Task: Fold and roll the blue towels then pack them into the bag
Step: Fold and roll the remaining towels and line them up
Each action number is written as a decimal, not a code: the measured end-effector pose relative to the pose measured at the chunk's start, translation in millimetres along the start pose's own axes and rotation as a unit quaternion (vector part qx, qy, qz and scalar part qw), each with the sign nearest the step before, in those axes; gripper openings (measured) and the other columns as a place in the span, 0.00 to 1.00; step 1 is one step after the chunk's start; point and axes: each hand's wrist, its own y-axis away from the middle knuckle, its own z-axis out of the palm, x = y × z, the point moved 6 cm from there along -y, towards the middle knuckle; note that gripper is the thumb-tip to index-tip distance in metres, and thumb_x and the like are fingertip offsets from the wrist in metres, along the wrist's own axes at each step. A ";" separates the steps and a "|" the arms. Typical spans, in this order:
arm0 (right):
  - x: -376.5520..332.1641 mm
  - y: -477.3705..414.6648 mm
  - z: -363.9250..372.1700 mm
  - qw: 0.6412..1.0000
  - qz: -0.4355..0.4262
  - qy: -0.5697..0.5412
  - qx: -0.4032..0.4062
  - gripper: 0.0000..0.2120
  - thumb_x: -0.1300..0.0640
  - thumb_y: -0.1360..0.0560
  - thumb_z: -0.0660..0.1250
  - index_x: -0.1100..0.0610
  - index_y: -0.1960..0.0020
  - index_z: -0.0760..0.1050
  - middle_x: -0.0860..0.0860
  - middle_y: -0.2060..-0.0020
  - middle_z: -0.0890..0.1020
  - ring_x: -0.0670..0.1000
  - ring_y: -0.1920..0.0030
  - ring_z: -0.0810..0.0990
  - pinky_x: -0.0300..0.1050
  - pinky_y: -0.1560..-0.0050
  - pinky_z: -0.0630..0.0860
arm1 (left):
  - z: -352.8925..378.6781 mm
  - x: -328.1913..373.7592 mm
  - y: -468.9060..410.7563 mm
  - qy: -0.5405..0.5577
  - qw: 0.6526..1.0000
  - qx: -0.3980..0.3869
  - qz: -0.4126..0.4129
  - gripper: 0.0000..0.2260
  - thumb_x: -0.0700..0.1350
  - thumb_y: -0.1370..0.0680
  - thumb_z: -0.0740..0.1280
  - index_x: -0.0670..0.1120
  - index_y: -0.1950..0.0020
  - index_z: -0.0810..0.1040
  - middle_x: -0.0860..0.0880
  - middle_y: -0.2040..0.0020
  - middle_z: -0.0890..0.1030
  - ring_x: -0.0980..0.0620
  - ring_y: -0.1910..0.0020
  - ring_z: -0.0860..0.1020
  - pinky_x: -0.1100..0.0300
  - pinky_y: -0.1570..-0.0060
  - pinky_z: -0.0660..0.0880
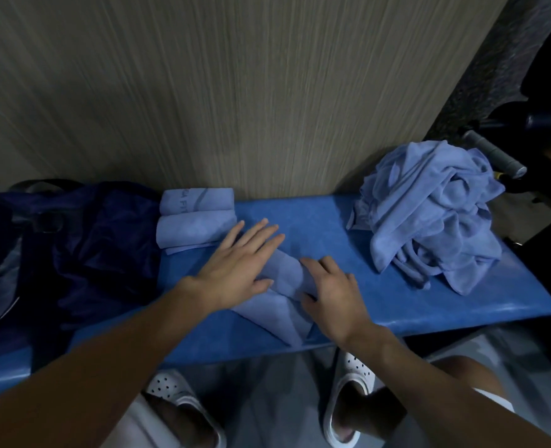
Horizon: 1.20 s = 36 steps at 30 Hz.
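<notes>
A light blue towel [282, 305] lies folded into a narrow strip on the blue bench [397, 305], its far end partly rolled. My left hand [238, 265] lies flat on that far end with fingers straight. My right hand [332, 292] has its fingers curled over the roll, thumb at its near side. Two rolled blue towels [193, 218] rest side by side against the wall, left of my hands. A crumpled pile of blue towels [429, 211] sits on the bench's right end. The dark navy bag [83, 240] slumps on the left end.
A wood-grain wall panel [235, 92] rises right behind the bench. Dark exercise equipment with a grey foam handle [494, 153] stands at the far right. My feet in white perforated clogs [348, 392] are below the bench's front edge.
</notes>
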 end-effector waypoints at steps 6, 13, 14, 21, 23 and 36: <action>-16.3 4.6 -8.1 0.951 -0.174 0.205 0.152 0.16 0.57 0.32 0.57 0.55 0.46 0.74 0.53 0.58 0.74 0.57 0.58 0.76 0.50 0.54 0.63 | -2.2 7.3 -2.5 -0.004 0.999 -0.016 0.041 0.20 0.48 0.32 0.71 0.49 0.41 0.75 0.51 0.48 0.74 0.48 0.46 0.75 0.53 0.45 0.71; -18.9 24.0 4.6 0.943 -0.266 0.173 0.100 0.19 0.56 0.29 0.66 0.57 0.39 0.72 0.55 0.44 0.78 0.56 0.46 0.78 0.49 0.45 0.72 | 17.9 19.8 32.5 0.029 0.998 -0.026 0.059 0.32 0.45 0.32 0.74 0.42 0.30 0.70 0.43 0.33 0.76 0.44 0.34 0.75 0.48 0.35 0.72; -16.6 29.1 6.8 0.946 -0.270 0.162 0.082 0.21 0.53 0.29 0.67 0.58 0.37 0.73 0.55 0.40 0.77 0.56 0.42 0.77 0.50 0.41 0.72 | 19.0 21.2 37.7 0.019 0.998 -0.025 0.059 0.32 0.49 0.29 0.70 0.42 0.27 0.68 0.44 0.29 0.73 0.45 0.30 0.71 0.49 0.31 0.68; -9.0 51.3 11.6 0.960 -0.255 0.104 0.048 0.18 0.51 0.20 0.59 0.56 0.34 0.76 0.56 0.30 0.72 0.56 0.30 0.71 0.52 0.30 0.66 | 22.2 39.7 68.7 -0.074 0.995 -0.037 0.063 0.34 0.57 0.22 0.57 0.38 0.22 0.56 0.39 0.22 0.56 0.41 0.22 0.54 0.47 0.27 0.53; -9.6 51.9 13.1 0.974 -0.213 0.053 0.051 0.18 0.49 0.19 0.56 0.55 0.36 0.77 0.56 0.31 0.73 0.56 0.30 0.70 0.52 0.31 0.67 | 25.9 44.3 73.7 -0.077 0.994 -0.039 0.063 0.34 0.57 0.21 0.56 0.38 0.22 0.55 0.37 0.21 0.54 0.40 0.22 0.52 0.44 0.26 0.54; -7.6 36.4 32.4 0.985 -0.107 0.131 0.020 0.26 0.45 0.19 0.49 0.55 0.27 0.66 0.53 0.30 0.71 0.54 0.30 0.70 0.50 0.32 0.65 | 7.7 38.3 57.5 0.059 0.996 0.027 -0.057 0.21 0.51 0.18 0.51 0.48 0.29 0.71 0.49 0.32 0.74 0.47 0.33 0.72 0.56 0.35 0.62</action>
